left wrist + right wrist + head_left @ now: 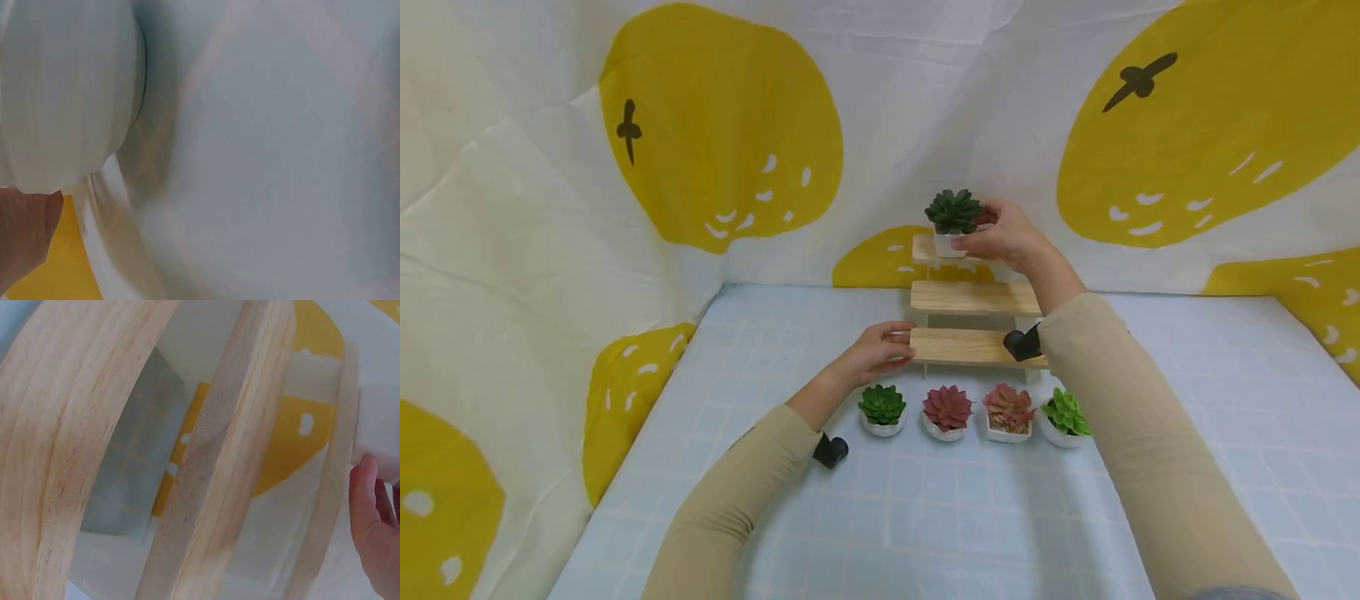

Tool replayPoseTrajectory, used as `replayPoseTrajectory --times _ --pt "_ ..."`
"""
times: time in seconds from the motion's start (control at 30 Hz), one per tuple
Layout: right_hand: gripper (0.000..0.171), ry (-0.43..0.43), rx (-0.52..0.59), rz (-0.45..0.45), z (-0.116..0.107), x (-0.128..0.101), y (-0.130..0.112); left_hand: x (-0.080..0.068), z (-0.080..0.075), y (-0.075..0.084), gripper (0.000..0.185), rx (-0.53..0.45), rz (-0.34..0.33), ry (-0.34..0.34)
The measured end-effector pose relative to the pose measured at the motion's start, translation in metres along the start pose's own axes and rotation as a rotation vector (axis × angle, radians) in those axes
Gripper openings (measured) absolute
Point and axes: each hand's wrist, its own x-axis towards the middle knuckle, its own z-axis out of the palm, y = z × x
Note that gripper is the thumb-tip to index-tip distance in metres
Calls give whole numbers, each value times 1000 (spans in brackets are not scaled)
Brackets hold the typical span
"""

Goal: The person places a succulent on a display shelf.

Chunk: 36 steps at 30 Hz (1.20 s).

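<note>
My right hand (1006, 235) grips a dark green succulent in a white pot (950, 244) at the left part of the top shelf (922, 250) of a three-tier wooden stand. In the right wrist view, that white pot (378, 425) sits against the top board, with a fingertip pressed to its side. At the left end of the lowest shelf (962, 346), my left hand (877, 352) has its fingers loosely extended, fingertips right at the board's end. The left wrist view mostly shows a white pot (69, 94) close up and part of the hand (25, 234).
In front of the stand, a row of potted succulents stands on the light blue checked cloth (887, 517): green (882, 404), dark red (947, 408), pinkish (1008, 408) and bright green (1066, 412). The middle shelf (970, 297) is bare wood. Behind hangs a white curtain (895, 125) with yellow fruit prints.
</note>
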Motion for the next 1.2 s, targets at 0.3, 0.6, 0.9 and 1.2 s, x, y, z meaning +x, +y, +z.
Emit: replayPoseTrajectory --times 0.3,0.6,0.9,1.2 --pt "82 -34 150 0 -8 -8 6 0 1 1 51 -7 -8 5" --pt "69 -26 107 -13 -27 -21 8 0 2 2 51 -12 -15 7" --pt "67 -26 73 -47 -44 -38 4 -2 0 5 52 -20 -17 6" --pt "57 -43 35 -115 -65 -63 12 -2 1 3 51 -23 -19 -2"
